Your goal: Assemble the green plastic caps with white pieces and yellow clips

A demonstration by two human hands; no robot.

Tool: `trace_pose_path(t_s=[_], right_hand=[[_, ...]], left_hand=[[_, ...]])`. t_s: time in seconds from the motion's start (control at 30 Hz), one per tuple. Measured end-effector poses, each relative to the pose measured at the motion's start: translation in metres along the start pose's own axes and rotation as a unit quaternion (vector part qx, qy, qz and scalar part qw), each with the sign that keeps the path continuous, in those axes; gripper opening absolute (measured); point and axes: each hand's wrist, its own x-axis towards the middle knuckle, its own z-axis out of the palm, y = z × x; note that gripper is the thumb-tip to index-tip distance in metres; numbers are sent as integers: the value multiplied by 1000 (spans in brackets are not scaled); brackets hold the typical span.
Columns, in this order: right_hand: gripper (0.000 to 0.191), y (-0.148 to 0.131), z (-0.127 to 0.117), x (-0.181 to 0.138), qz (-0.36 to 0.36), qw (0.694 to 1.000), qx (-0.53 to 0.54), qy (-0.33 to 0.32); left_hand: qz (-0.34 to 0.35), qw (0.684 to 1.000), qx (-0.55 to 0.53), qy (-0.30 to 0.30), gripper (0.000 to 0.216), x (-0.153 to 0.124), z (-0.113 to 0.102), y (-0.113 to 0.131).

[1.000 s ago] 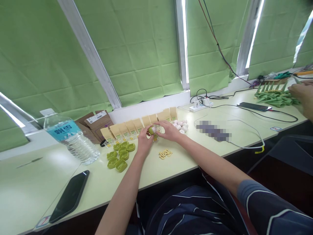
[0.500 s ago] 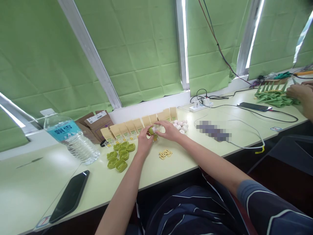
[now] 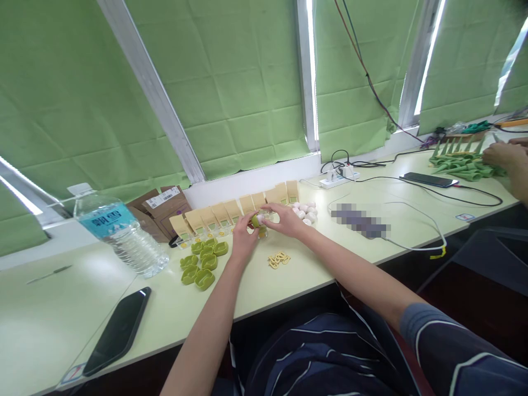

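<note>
Close together at the middle of the table, both my hands are closed on small parts. My left hand grips a small olive-green plastic piece, like those lying to its left. My right hand pinches a small whitish round piece against the green one; my fingers partly cover both. Just below them, something small and yellow shows, too covered to name. Several hollow olive-green pieces lie left of my hands. A small pile of pale yellow rings lies nearer me, and whitish-pink round pieces are grouped to the right.
Behind my hands runs a row of tan cards in clear holders. At left stand a large water bottle and a cardboard box; a phone lies in front. A power strip and cables lie behind right. Another person's hands work at far right.
</note>
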Motion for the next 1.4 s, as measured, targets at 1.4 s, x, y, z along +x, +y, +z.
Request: trace_pose_path(t_s=[1.4], right_hand=[[36,4,0,1,17,1000,12,10]], left_hand=[[-9,1000,3,20,48,0,0,-3]])
